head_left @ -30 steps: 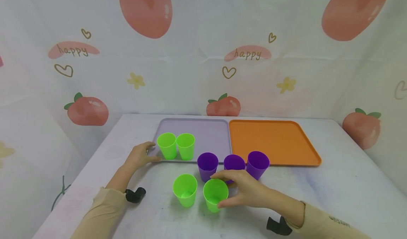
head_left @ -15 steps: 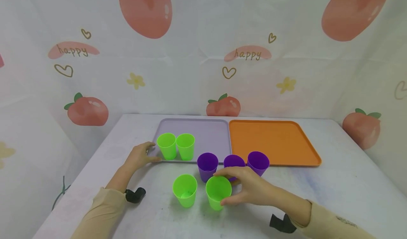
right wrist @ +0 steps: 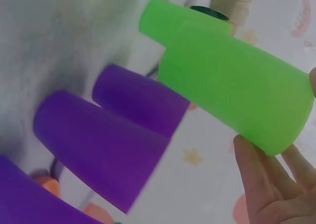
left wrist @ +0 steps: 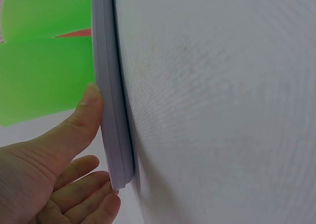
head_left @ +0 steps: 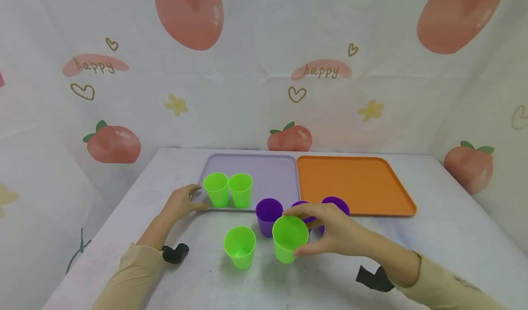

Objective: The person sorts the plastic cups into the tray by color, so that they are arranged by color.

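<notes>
My right hand (head_left: 336, 229) grips a green cup (head_left: 288, 239) near its rim, thumb on the near side and fingers on the far side. In the right wrist view, the held cup (right wrist: 232, 86) hangs above the table, in front of another green cup. That other green cup (head_left: 240, 248) stands upright on the table to the left. My left hand (head_left: 183, 203) holds the front left corner of the lavender tray (head_left: 274, 177), its thumb (left wrist: 89, 103) against the rim. Two green cups (head_left: 216, 190) stand side by side on this tray, close to the left hand.
Three purple cups (head_left: 268, 218) stand in front of the trays, two of them partly hidden by my right hand. An orange tray (head_left: 350, 184) adjoins the lavender one on the right. Behind the table hangs a printed curtain (head_left: 231, 99).
My right hand has lifted the green cup off the table and moved it a little right and toward the trays. The left hand has stayed at the tray corner.
</notes>
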`<move>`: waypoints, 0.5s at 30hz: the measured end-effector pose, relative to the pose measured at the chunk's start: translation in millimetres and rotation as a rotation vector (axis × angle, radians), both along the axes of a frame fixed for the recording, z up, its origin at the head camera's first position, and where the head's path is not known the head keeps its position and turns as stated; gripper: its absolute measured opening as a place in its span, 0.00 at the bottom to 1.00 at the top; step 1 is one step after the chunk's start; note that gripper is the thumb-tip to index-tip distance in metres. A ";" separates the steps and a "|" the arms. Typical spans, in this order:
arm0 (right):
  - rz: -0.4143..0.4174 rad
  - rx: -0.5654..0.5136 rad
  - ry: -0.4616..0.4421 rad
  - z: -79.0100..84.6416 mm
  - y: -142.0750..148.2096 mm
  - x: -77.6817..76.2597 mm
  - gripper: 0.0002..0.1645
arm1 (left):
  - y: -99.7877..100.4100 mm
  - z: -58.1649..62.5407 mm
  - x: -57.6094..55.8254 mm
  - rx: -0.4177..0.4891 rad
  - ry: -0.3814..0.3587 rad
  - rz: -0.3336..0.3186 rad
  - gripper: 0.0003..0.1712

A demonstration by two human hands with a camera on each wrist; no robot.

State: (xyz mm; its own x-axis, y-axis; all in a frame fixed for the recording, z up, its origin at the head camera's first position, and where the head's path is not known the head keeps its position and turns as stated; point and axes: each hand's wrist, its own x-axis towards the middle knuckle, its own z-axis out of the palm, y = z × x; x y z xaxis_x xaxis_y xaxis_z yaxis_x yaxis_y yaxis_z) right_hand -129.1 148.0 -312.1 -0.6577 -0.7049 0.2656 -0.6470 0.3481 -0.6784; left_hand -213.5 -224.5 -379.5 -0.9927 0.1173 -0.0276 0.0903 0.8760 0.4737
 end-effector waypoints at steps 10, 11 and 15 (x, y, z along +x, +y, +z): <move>-0.009 -0.042 0.085 19.2 8.8 -3.1 0.35 | -0.3 -0.8 0.1 0.000 -0.009 0.003 0.41; -0.017 -0.045 0.093 21.3 10.0 -3.8 0.35 | -0.2 -0.9 0.1 0.000 -0.011 0.003 0.41; -0.035 -0.049 0.128 29.5 15.2 -9.1 0.35 | -0.3 -1.0 0.2 -0.001 -0.007 0.004 0.41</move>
State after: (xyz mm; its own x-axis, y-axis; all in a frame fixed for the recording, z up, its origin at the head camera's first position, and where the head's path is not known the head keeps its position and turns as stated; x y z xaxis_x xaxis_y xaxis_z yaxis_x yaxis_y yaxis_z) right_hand -138.1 163.2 -282.6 -0.6405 -0.6661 0.3822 -0.7170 0.3405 -0.6082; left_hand -213.3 -224.8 -380.5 -0.9929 0.1135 -0.0347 0.0836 0.8767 0.4738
